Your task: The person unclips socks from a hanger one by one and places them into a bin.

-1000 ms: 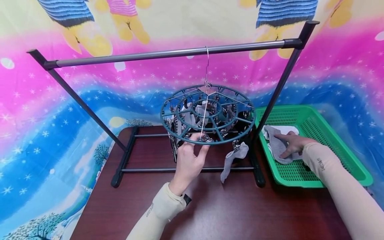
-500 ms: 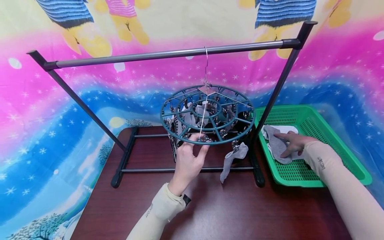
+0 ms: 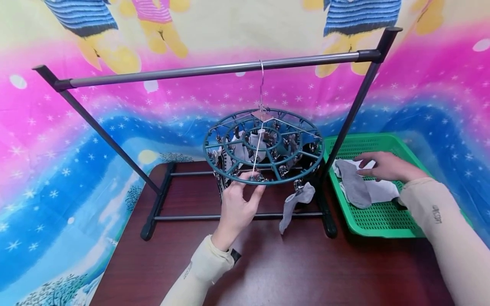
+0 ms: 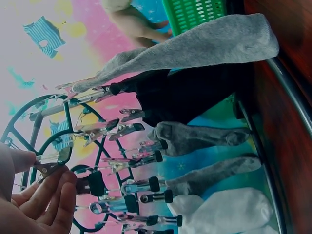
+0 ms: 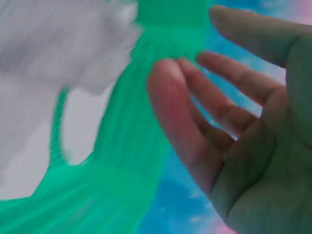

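Note:
My left hand (image 3: 239,204) pinches a metal clip (image 4: 46,168) between thumb and fingers at the near rim of a round green clip hanger (image 3: 283,181). Over the green basket (image 3: 367,229), my right hand (image 3: 390,166) hovers with loosely bent fingers; nothing is held in the right wrist view. Below and left of it lies a grey sock (image 3: 355,187) on white socks (image 3: 383,191). From the hanger's near right side dangles another grey sock (image 3: 289,210). Black (image 4: 195,92), grey and white socks (image 4: 234,212) hang from further clips.
A dark metal rack (image 3: 164,73) carries the hanger by its hook and stands on a brown table (image 3: 275,267). Its right upright (image 3: 356,106) stands between hanger and basket. A printed cloth (image 3: 153,106) covers the back.
My right hand has lifted off the grey sock in the basket and moved slightly right, leaving the sock lying there. My left hand stays at the hanger's clip.

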Tool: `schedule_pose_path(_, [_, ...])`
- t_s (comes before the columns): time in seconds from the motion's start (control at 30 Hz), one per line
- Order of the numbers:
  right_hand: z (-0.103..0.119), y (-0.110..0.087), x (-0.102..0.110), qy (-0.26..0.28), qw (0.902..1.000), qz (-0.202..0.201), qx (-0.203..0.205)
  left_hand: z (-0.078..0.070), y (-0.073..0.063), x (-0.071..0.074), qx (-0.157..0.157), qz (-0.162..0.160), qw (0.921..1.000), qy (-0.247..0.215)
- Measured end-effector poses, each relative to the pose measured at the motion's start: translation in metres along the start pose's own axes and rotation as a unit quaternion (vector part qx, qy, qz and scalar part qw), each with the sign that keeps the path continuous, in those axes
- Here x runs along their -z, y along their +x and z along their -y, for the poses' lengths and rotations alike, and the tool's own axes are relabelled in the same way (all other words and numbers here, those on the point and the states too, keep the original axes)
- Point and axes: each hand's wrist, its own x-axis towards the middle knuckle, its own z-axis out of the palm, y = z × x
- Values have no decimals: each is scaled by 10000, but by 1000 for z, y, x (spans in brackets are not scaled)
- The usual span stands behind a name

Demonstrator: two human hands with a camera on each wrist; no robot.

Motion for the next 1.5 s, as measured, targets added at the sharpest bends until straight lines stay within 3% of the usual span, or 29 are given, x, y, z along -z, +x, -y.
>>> schedule_pose_path(0.2, [55, -28, -2, 464, 9946, 242, 892, 4, -2, 5, -147, 177, 9997, -46])
schedule_pose_path(0.33, [84, -35, -12, 637, 9826, 502, 1672, 6, -3, 9, -203, 207, 9995, -85])
schedule_pose_path(0.47, [103, -38, -27, 902, 9713, 786, 2056, 10, -5, 12, -200, 229, 9995, -86])
schedule_pose_path(0.6, [115, -37, -43, 1100, 9655, 929, 2169, 14, -8, 17, -238, 310, 9991, -167])
schedule_pose_path(0.9, [140, -26, -74, 1102, 9614, 789, 2394, 22, -12, 26, -287, 295, 9988, -271])
schedule_pose_path(1.17, [163, -18, -106, 598, 9664, 199, 2493, 27, -14, 32, -172, 234, 9994, -183])
schedule_pose_path(1.5, [165, -17, -131, 1287, 9657, 390, 2223, 30, -19, 30, -489, -57, 9988, -22])
